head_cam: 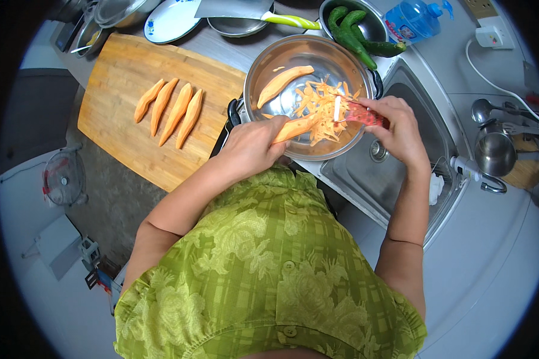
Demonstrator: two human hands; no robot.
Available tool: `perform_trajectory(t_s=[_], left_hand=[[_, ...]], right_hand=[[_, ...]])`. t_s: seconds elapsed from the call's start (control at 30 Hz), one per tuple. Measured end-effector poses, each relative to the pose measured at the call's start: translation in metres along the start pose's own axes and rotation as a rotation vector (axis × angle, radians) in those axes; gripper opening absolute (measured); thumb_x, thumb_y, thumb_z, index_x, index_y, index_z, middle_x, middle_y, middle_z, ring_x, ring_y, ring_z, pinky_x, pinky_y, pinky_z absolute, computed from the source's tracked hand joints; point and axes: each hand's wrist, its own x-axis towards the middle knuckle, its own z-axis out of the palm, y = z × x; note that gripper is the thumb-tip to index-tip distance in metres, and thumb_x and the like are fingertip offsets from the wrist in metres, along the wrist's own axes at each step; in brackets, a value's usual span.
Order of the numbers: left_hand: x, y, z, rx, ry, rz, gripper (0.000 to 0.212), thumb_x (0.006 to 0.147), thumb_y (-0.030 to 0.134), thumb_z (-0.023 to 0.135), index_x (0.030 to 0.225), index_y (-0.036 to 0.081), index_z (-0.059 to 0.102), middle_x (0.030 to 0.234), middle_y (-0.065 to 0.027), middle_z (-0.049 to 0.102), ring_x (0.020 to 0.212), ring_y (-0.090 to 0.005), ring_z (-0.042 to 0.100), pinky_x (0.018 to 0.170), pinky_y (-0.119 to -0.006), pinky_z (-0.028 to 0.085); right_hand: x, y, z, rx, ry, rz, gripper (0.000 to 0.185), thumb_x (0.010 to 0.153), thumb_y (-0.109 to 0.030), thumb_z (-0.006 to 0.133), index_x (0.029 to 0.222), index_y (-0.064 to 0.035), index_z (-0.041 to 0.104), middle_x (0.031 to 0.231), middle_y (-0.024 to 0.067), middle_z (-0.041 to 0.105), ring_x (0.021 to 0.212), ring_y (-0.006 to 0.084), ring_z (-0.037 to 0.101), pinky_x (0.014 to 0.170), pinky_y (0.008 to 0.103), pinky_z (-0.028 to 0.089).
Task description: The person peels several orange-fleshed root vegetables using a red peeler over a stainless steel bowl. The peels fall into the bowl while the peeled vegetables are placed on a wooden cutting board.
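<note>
My left hand grips one end of a peeled orange root vegetable, which looks like a carrot or sweet potato. It slants over a stainless steel pan with black side handles. In my right hand is a peeler with a red patterned handle and a white head, held close to the vegetable's far tip. Orange shavings are heaped in the pan under both hands. Another peeled vegetable lies whole against the pan's far left side.
Several peeled orange vegetables rest on a wooden cutting board at left. Beyond the pan lie a cleaver with a green handle, a plate and a bowl of cucumbers. A sink adjoins at right, behind it a blue pump bottle.
</note>
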Motion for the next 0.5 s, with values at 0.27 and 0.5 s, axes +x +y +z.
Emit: perform_trajectory(t_s=[0.27, 0.5], left_hand=[[0.003, 0.002, 0.004, 0.073, 0.016, 0.024, 0.034, 0.095, 0.022, 0.072, 0.119, 0.003, 0.057, 0.089, -0.0238, 0.069, 0.085, -0.0446, 0.069, 0.072, -0.052, 0.054], [0.002, -0.001, 0.005, 0.065, 0.048, 0.12, 0.032, 0.095, 0.02, 0.071, 0.118, 0.003, 0.058, 0.09, -0.023, 0.069, 0.083, -0.044, 0.069, 0.07, -0.05, 0.054]], right_hand=[[0.012, -0.048, 0.021, 0.167, -0.113, -0.2, 0.057, 0.071, -0.011, 0.086, 0.127, -0.0182, 0.076, 0.098, 0.0068, 0.068, 0.1, 0.0287, 0.062, 0.094, 0.0417, 0.047], [0.009, -0.034, 0.024, 0.053, -0.061, -0.188, 0.058, 0.07, -0.011, 0.087, 0.126, -0.0213, 0.077, 0.099, 0.005, 0.066, 0.103, 0.0271, 0.061, 0.095, 0.0409, 0.045]])
